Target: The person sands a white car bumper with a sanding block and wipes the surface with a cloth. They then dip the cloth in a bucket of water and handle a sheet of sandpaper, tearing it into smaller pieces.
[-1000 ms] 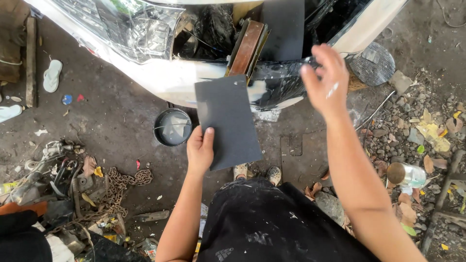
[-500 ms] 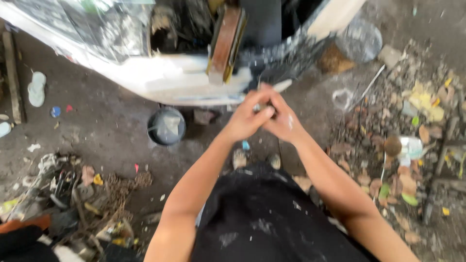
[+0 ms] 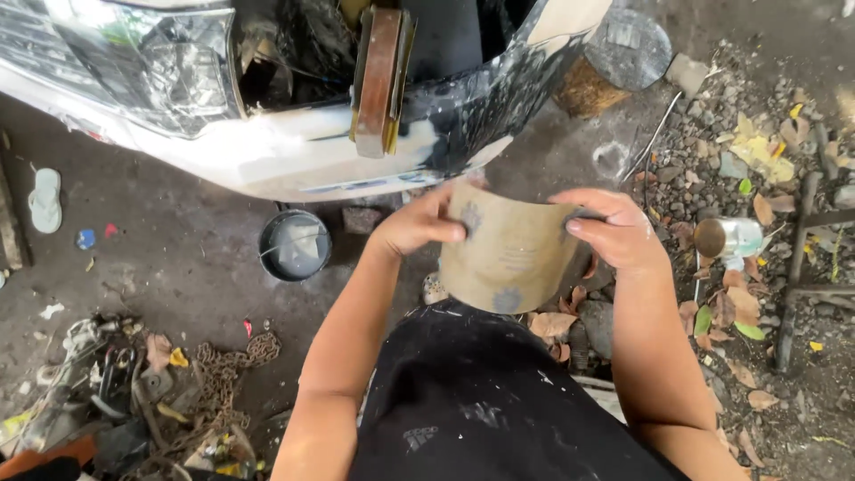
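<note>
Both my hands hold one sheet of sandpaper [image 3: 508,254] in front of me, bent into a curve with its tan backing facing me. My left hand [image 3: 419,224] pinches its left edge and my right hand [image 3: 614,232] pinches its right edge. Just beyond the sheet is the white front bumper of a car [image 3: 294,151], with a headlight [image 3: 134,62] at the left and a rusty brown block [image 3: 378,76] wedged in the open grille area.
A small black pail with pale liquid [image 3: 294,245] stands on the dirt floor under the bumper. A rusty chain [image 3: 232,361] and scrap lie at lower left. Dry leaves, stones and a metal can [image 3: 726,239] lie at the right. A sandal [image 3: 44,198] lies far left.
A second ago my left hand held the sheet flat, dark side up, with my right hand raised apart. The hands came together, and now both hold the sheet curved, backing toward me.
</note>
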